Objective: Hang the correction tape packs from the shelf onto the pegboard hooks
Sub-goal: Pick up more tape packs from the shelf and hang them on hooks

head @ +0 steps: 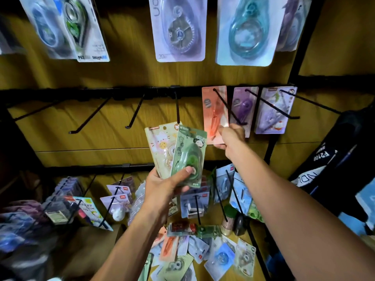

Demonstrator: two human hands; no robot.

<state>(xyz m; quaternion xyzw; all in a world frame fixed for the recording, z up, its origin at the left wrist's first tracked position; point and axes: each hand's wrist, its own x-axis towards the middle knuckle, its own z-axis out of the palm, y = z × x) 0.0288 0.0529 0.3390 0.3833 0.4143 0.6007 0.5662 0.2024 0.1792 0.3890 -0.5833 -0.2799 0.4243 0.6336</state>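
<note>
Both forearms are bare to the frame edge, and the hands (231, 136) wear no gloves, rings or watch.

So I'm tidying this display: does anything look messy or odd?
Yes. Loose packs lie scattered in overlapping heaps on the shelf below, and four hooks on the middle rail hang bare beside the filled ones.

left hand (162, 185): two packs (178, 151), below empty hook (177, 107) | right hand (231, 136): hung pack (214, 114), right of it | loose packs (194, 254): shelf below
</note>
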